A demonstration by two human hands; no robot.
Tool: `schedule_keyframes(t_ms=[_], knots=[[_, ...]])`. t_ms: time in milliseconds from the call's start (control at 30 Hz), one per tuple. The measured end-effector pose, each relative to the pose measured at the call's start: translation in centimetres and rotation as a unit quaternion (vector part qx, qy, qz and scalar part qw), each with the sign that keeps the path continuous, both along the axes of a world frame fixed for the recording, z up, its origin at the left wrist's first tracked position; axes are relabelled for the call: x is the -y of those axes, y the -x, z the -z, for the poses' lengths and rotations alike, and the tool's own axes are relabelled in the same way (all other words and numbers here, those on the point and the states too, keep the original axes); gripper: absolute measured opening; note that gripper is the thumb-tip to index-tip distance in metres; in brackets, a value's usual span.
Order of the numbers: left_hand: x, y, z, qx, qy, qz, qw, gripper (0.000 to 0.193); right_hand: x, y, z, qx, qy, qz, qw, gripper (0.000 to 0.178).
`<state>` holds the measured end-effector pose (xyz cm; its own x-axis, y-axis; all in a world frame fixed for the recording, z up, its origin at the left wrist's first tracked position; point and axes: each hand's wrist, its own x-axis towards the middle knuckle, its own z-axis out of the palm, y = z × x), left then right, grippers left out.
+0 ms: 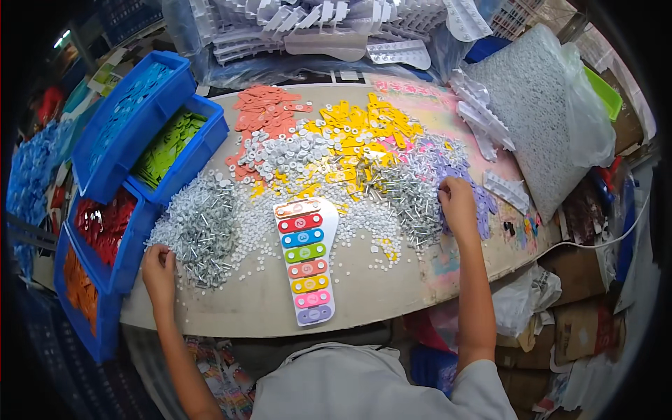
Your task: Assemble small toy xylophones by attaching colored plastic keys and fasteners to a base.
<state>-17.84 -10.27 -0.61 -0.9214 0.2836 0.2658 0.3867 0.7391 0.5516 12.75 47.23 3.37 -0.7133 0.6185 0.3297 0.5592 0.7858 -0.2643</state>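
Observation:
A toy xylophone [306, 269] lies on the table between my hands. Its white base carries several coloured bars, orange at the far end and purple at the near end, most with white round pieces at both ends. At the left edge of a heap of small metal pins [208, 241] is my left hand [159, 274], its fingers drawn together. My right hand [456, 201] reaches to the right side of another pin heap [406, 203], beside purple bars [483, 203], with its fingers curled in. Whatever either set of fingertips holds is too small to make out.
Blue bins [119, 266] with red, orange, green and blue bars line the left. Salmon bars [264, 112], yellow bars [378, 115] and white round pieces [290, 154] cover the table's far part. White bases [315, 35] are stacked behind; a full plastic sack [525, 105] stands right.

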Motion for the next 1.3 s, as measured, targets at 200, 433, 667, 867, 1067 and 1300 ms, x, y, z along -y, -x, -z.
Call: schedule_keyframes(t_ms=[200,433,667,867,1067,1300], knots=[[-0.5,-1.6,-2.4,-0.01,0.021,-0.05,0.998,0.008,-0.5,0.3,1.3,0.038,-0.093,-0.001,0.995,0.007],[-5.2,-9.4,-6.0,0.073,-0.253,-0.008,0.965,0.011,-0.1,0.6,1.3,0.091,-0.092,0.031,0.991,0.013],[-9.6,-15.9,-6.7,0.223,-0.171,0.162,0.946,0.008,5.7,1.0,-1.9,-0.016,-0.085,0.028,0.996,0.008],[-10.7,-19.6,-4.4,0.491,-0.365,0.137,0.779,0.016,21.2,-0.6,-4.0,-0.148,0.495,-0.136,0.845,0.003],[-11.4,-20.4,-4.8,0.54,-0.398,0.164,0.723,0.018,25.6,-1.3,-2.2,-0.068,0.699,-0.106,0.704,0.007],[-10.7,-20.4,-4.2,0.608,-0.404,0.149,0.667,0.014,26.2,-1.5,-2.0,-0.036,0.656,-0.113,0.745,0.01]])
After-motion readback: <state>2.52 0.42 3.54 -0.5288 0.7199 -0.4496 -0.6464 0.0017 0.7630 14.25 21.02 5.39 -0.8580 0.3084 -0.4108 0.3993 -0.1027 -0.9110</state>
